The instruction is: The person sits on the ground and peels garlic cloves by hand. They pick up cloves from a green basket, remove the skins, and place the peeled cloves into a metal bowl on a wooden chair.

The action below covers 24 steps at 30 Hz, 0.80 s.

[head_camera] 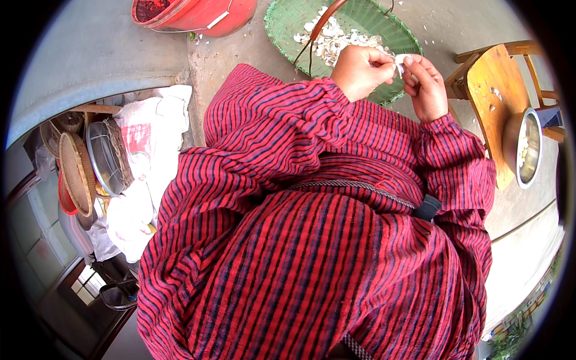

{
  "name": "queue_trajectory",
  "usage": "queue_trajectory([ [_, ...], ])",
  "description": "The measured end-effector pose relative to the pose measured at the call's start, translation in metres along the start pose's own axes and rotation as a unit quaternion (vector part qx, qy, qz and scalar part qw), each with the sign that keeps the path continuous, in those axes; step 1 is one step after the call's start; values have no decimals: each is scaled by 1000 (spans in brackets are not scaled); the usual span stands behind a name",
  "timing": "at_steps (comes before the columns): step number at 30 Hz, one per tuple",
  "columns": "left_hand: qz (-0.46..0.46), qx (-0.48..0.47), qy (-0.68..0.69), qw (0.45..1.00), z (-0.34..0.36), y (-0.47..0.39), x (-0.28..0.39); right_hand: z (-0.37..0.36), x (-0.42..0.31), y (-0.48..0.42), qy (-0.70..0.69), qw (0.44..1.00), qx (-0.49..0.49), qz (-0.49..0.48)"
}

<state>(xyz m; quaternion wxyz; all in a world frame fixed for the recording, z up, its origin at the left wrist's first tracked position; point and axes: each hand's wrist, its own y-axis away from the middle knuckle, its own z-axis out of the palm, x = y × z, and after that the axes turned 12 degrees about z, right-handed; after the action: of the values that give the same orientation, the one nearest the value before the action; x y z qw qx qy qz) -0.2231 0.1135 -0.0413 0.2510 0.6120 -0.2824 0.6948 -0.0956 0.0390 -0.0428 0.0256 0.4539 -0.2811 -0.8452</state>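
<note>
Both of my hands meet over the near right part of a green woven basket. The fingertips of my left hand pinch the papery skin of a garlic clove. On its other side, my right hand grips the same clove between thumb and fingers. A strip of loose skin hangs below it. Beneath the hands, a heap of garlic cloves and white skins lies in the basket, partly hidden by my left hand. The basket's brown arched handle rises in front.
A steel bowl with peeled cloves stands on a wooden chair at right. A red bucket with a wire handle is at the upper left. White sacks and woven trays are stacked at left. Bits of skin dot the concrete floor.
</note>
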Motion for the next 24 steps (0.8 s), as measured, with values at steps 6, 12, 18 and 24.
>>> queue_trajectory([
  [6,21,-4,-58,998,-2,0,2,2,-4,3,23,1000,-6,-13],
  [12,72,3,-147,986,-1,0,7,1,-3,4,39,999,-7,-26],
  [18,77,14,-191,978,-5,-2,12,7,-2,7,81,994,33,-62],
  [24,67,59,-140,986,-11,-5,-2,4,-4,6,54,995,32,-71],
])
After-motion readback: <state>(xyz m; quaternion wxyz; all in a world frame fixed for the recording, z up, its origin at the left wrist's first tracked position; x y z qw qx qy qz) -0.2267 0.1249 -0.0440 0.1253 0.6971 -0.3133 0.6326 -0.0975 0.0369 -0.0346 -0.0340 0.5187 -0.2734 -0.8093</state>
